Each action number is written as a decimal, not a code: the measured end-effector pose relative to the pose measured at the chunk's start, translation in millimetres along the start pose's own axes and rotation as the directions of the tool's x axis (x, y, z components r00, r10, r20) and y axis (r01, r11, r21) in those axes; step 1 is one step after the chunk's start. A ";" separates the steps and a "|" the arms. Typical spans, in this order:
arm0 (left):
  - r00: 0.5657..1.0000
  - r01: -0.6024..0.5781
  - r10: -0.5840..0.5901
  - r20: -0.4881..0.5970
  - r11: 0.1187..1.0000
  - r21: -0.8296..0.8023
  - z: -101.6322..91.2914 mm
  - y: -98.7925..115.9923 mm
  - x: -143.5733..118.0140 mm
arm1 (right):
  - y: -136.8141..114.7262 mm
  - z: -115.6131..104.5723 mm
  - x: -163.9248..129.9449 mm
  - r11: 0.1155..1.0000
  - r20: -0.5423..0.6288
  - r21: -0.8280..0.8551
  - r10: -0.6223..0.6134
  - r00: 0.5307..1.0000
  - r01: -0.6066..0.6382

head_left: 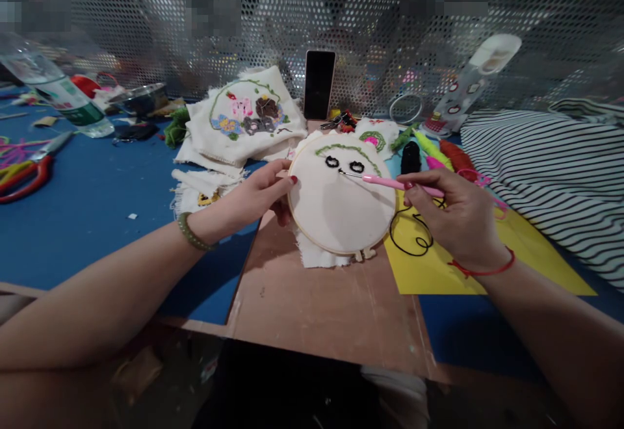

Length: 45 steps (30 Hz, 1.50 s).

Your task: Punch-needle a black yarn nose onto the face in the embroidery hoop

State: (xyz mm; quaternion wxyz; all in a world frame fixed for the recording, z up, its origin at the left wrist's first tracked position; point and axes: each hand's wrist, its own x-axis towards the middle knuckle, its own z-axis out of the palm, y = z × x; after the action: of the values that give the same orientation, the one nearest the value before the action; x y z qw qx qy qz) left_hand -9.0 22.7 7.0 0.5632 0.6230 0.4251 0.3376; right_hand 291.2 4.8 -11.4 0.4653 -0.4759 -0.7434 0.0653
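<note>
At the desk (312, 325), the embroidery hoop (341, 253) lies between my hands — left hand (263, 192) clasping its left rim, right hand (458, 214) pinching a pink punch needle (385, 181) that points leftward, tip at the white cloth (336, 218) below two black stitched rings (332, 162).

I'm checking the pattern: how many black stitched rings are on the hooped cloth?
2 on the hooped cloth: a left ring and a right ring, with the pink tool's tip between them.
</note>
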 end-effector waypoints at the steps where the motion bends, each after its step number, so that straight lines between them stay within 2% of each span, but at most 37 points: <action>1: 1.000 0.003 -0.003 -0.001 1.000 0.002 0.3 0.1 -0.1 | 0.2 -0.1 -0.1 1.000 0.002 -0.001 -0.002 1.000 0.002; 8: 1.000 0.010 -0.010 -0.011 1.000 0.011 1.1 1.4 -0.5 | 1.7 0.0 -1.4 0.999 0.009 0.005 0.038 0.999 -0.038; 18: 1.000 -0.002 0.002 -0.002 1.000 0.003 1.3 1.6 0.3 | 1.1 2.1 -1.3 0.999 0.008 -0.034 -0.001 1.000 0.001; 24: 0.999 -0.029 0.030 0.021 0.999 -0.013 1.5 2.9 -1.9 | -2.2 7.0 -4.2 0.997 0.116 0.010 -0.076 0.990 0.075; 27: 1.000 -0.023 0.023 0.014 1.000 0.001 1.8 3.1 -1.5 | -4.8 7.6 -4.9 0.994 0.158 -0.019 -0.105 0.982 0.109; 31: 1.000 -0.011 0.012 -0.025 0.999 0.039 3.6 3.1 -2.1 | -7.6 8.2 -6.1 0.992 0.162 -0.034 -0.111 0.980 0.118; 38: 0.999 -0.022 0.022 -0.027 1.000 0.013 6.5 0.1 -3.5 | -2.2 12.8 -9.2 0.980 0.151 0.108 -0.184 0.971 0.169; 42: 0.999 -0.017 0.016 -0.028 1.000 -0.026 6.3 -1.9 -2.6 | -0.4 15.5 -11.5 0.978 0.161 0.161 -0.161 0.974 0.135; 45: 1.000 -0.009 0.010 0.018 0.999 -0.036 6.1 -2.0 -1.9 | -0.9 16.4 -12.6 0.980 0.168 0.159 -0.145 0.975 0.119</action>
State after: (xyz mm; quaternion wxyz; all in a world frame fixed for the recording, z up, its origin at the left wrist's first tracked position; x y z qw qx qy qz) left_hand -4.6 18.5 4.3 0.5767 0.6178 0.4108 0.3422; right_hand 279.7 0.3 -28.0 0.4339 -0.3816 -0.8054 0.1318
